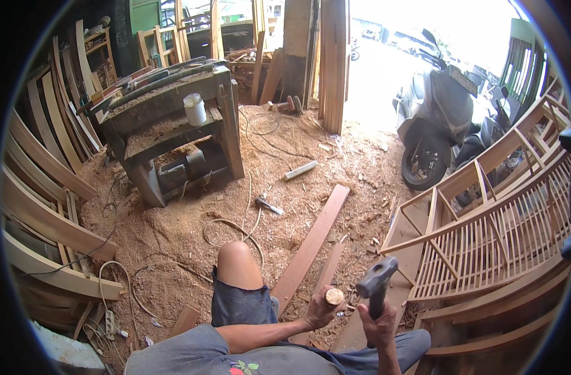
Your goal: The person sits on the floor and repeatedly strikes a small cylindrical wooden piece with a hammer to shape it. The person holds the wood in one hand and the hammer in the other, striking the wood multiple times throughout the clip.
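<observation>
One round-ended piece (334, 297), pale on top, I see wrapped in the left hand (319, 312), lower centre of the frame; just to its right, the right hand (379, 325) grips a dark hammer (377, 278), head uppermost.

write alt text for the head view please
A bare right hand holds a hammer beside the left hand, which grips a piece with a round, pale end. Wood shavings surround a workbench ahead left; a motorbike stands ahead right.
</observation>
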`<state>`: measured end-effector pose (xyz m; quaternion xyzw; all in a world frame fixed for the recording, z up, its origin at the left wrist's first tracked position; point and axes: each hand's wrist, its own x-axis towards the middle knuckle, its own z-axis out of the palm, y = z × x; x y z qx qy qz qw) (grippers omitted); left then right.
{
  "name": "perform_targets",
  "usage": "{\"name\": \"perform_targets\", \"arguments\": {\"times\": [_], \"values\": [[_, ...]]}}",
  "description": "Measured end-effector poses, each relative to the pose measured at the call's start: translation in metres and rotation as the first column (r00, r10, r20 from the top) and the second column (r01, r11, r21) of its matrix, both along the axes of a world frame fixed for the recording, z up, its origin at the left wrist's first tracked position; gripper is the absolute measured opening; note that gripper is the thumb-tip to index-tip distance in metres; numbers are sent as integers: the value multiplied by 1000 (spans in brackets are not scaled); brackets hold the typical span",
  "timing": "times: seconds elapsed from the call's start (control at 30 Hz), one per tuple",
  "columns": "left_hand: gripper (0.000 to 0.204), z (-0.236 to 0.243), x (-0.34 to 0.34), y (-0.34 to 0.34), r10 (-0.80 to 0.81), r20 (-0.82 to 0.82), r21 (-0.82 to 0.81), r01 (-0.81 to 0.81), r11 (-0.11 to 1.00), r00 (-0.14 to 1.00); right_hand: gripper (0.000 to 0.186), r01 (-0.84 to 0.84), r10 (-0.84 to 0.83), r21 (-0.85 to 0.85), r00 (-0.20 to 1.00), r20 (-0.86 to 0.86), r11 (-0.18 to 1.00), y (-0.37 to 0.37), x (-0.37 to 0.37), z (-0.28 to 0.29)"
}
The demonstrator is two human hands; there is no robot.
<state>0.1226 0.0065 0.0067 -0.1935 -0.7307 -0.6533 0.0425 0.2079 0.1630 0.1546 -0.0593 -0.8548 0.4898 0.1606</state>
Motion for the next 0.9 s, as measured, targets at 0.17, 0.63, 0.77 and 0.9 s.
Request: {"name": "perform_targets", "arguments": {"times": [0.17, 0.63, 0.77, 0.9], "values": [[43, -5, 4, -15, -71, -146, -80, 60, 995, 987, 35, -259, 20, 374, 844, 536, 891, -19, 12, -5], [35, -8, -3, -23, -296, 182, -84, 315, 946, 938, 19, 21, 83, 292, 937, -340, 956, -23, 13, 70], [42, -25, -3, -15, -257, 24, 162, 250, 955, 966, 25, -53, -38, 443, 980, 194, 895, -38, 16, 14], [36, -32, -4, -13, -245, 56, -125, 250, 960, 968, 24, -129, 73, 187, 957, 280, 974, -34, 17, 5]]}}
